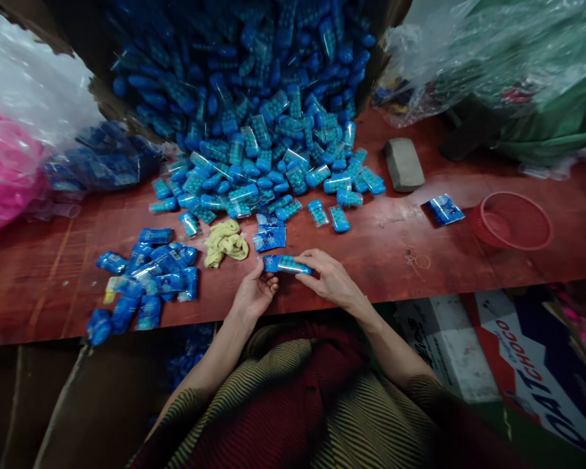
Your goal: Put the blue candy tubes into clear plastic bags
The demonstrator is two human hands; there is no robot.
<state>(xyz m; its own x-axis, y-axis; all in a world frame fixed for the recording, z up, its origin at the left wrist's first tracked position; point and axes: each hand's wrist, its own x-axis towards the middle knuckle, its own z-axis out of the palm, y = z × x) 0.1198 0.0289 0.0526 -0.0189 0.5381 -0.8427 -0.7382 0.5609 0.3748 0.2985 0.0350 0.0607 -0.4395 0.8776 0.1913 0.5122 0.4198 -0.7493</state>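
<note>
Left hand [256, 290] pinched one wrapper [272, 264], right hand [333, 280] one tube [293, 265]; one basket [480, 221] sat on red table [371, 244], cartons [527, 365] below.

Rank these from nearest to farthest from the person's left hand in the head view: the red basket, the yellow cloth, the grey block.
1. Yellow cloth: just beyond the left hand, slightly to its left.
2. Grey block: to the right, farther back.
3. Red basket: farthest, well over to the right.
</note>
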